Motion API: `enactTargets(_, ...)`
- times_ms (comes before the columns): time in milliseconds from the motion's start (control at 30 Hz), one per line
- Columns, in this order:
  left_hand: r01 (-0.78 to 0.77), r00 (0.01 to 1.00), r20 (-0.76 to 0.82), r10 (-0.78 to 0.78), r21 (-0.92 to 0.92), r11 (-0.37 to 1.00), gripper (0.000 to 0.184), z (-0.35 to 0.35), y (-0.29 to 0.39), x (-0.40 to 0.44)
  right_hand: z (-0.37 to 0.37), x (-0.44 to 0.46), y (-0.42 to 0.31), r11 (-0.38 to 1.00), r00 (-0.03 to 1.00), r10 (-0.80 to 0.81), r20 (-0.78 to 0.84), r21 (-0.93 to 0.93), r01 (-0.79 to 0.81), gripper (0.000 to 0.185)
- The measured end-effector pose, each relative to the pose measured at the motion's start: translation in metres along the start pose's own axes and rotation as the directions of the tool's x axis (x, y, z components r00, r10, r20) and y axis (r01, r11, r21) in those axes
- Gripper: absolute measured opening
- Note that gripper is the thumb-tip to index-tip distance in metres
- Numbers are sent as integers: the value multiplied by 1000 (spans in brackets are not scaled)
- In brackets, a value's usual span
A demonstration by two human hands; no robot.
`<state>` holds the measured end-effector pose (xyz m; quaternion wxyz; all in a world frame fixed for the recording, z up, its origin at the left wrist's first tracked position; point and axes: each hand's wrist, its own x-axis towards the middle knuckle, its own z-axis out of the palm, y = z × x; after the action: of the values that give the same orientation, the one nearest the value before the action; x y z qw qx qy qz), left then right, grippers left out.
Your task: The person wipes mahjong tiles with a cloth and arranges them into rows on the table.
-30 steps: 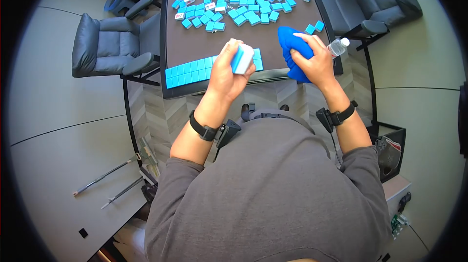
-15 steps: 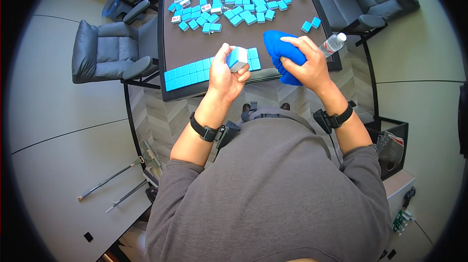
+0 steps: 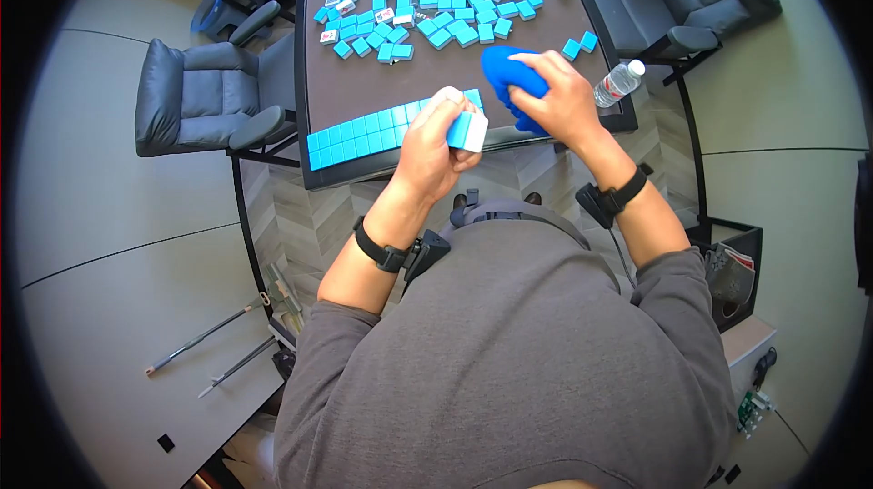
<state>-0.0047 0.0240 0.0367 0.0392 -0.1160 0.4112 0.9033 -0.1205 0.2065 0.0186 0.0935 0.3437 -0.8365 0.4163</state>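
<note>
Above the near edge of the table, my left hand [image 3: 436,139] is closed around a blue-and-white mahjong tile [image 3: 466,131], its white side turned to the right. To the right of it, my right hand [image 3: 559,98] grips a bunched blue cloth [image 3: 511,80], apart from the tile. Under and beside my left hand, a double row of mahjong tiles [image 3: 359,136] lies blue side up along the table's near edge; my hand hides part of it. Many loose mahjong tiles [image 3: 446,11] are scattered over the far half, mostly blue side up, a few showing white faces.
A clear water bottle [image 3: 620,82] with a white cap stands at the table's right near corner. The brown table top [image 3: 364,84] has a raised dark rim. Grey armchairs [image 3: 214,93] flank the table on both sides.
My left hand has turned and moved slightly right, so the held tile shows its blue and white sides differently. My right hand and the cloth have shifted left and a little up.
</note>
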Motion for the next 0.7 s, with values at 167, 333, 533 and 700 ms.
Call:
enactTargets(167,-4,995,-101,-8,-114,993,21,-14,0,8,-16,-7,-16,982,1000,-4,-18,188,7,39)
enactTargets(333,-24,973,-229,-8,-136,990,20,-2,-7,18,-23,-10,-52,923,959,-285,-1,269,275,51)
enactTargets(533,25,999,-29,-24,6,1000,20,0,2,10,-12,-12,-34,955,981,-192,20,233,182,44)
enactTargets(700,29,985,164,-57,168,985,22,1,6,4,-3,-17,29,992,993,119,-15,41,-119,37)
